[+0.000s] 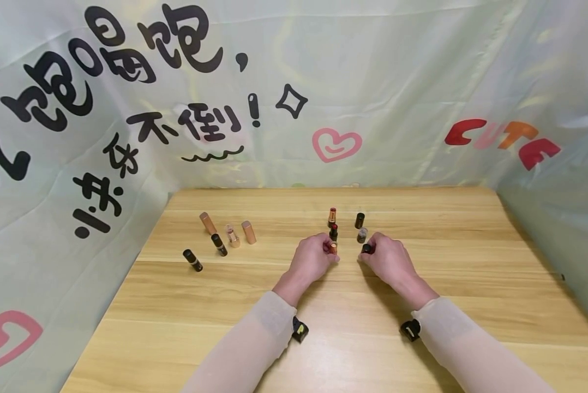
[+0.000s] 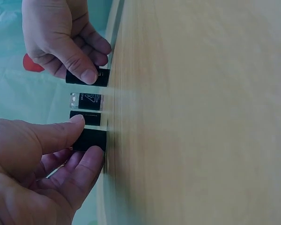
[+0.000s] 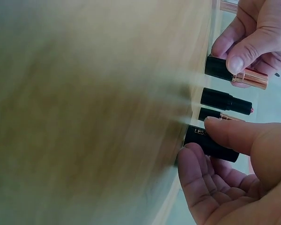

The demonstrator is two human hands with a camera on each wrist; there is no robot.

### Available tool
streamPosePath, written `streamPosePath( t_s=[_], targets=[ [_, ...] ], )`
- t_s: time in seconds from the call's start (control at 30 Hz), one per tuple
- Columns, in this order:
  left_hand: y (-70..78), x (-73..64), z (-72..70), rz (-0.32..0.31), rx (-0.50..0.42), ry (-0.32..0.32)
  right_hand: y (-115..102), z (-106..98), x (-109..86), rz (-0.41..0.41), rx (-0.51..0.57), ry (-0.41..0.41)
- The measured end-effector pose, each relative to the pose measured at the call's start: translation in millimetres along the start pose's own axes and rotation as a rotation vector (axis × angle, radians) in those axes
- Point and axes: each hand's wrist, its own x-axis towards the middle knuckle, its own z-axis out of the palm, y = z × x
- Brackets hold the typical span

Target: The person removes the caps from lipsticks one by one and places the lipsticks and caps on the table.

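Observation:
Near the table's middle, my left hand pinches a lipstick tube with a black base and a rose-gold upper part, upright at the tabletop. To its right, my right hand grips a black lipstick cap with gold lettering between thumb and fingers. Beyond the left hand stand two uncapped lipsticks: a black one with a dark red tip and a black-and-gold one with a red top. Past the right hand stand a clear-ended cap and a black cap.
At the left stand several closed lipsticks: black tubes, rose-gold tubes and one with a clear top. A printed curtain hangs behind the wooden table and along its sides.

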Motion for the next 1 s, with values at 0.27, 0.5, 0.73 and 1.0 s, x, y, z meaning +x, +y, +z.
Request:
streamPosePath(
  t_s=[0.27, 0.5, 0.73, 1.0],
  targets=[
    [-0.7, -0.8, -0.8, 0.003, 0.002, -0.020, 0.9, 1.3, 1.1, -0.001, 0.000, -0.007],
    [-1.4, 1.0, 0.7, 0.000, 0.000, -0.027, 1.3, 0.9, 1.5, 0.002, -0.003, -0.013],
    [-1.2, 0.8, 1.6, 0.004, 0.005, -0.018, 1.9, 0.9, 1.8, -0.004, -0.013, -0.029],
    [-0.2, 1.4, 2.3, -0.023, -0.005, -0.035, 3.1, 1.6, 3.3, -0.008, -0.023, -0.030]
  ],
)
